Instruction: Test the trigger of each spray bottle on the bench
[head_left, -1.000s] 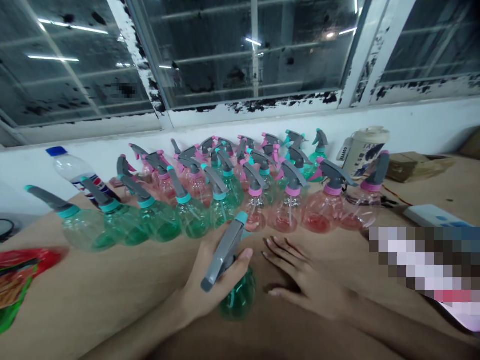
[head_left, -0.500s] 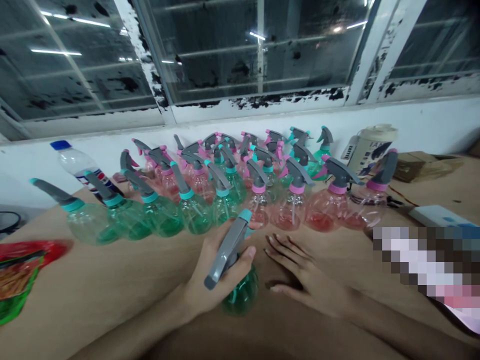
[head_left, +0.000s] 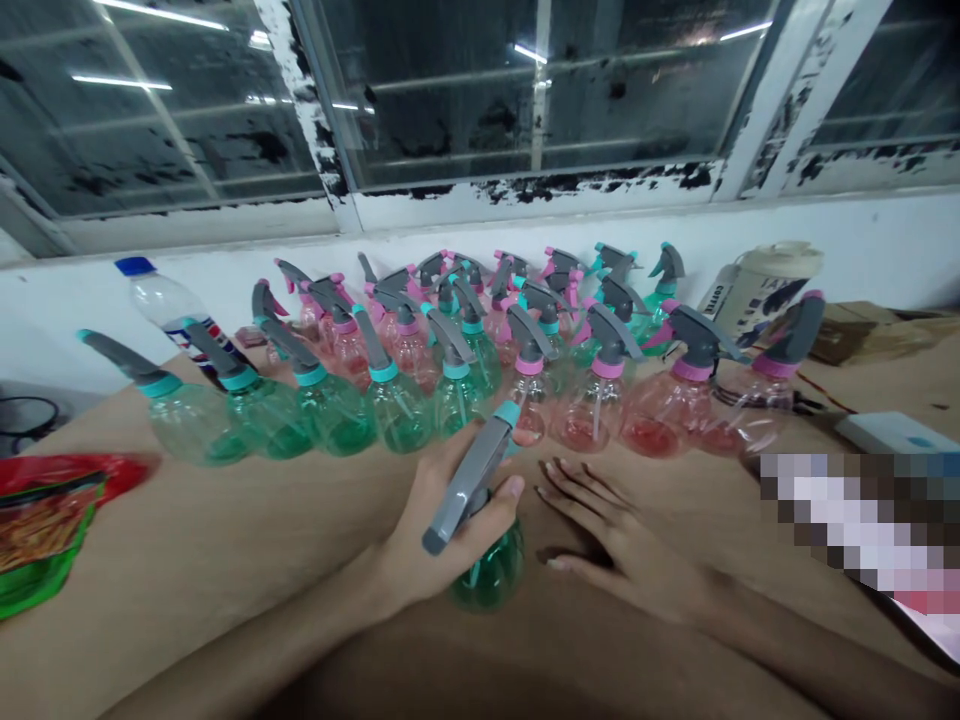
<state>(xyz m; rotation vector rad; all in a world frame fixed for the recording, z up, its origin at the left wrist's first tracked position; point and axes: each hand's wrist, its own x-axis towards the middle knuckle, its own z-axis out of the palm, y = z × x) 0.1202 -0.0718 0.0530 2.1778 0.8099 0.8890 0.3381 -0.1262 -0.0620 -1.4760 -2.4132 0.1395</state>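
1. Green spray bottle (head_left: 495,570) is sitting near, mid-table (head_left: 262,530), on the near side of the standing green bottles (head_left: 337,430) and pink bottles (head_left: 585,425).
2. Handling (judged by look only): its round, clear body is appearing thin-walled, so probably light, smooth and slightly slippery, giving if squeezed; the grey sprayer head (head_left: 471,480) is looking stiffer.
3. Hold: the neck under that head is seeming the surest place, clear of the trigger.
4. Left hand (head_left: 420,520) is wrapping round the neck, thumb lying along the right side; the head is slanting across it, teal tip pointing far and right. Forearm is entering from near left.
5. Right hand (head_left: 630,540) is lying palm down just right of the bottle, apart from it, fingers spreading far-left, thumb wide, holding nothing visible.
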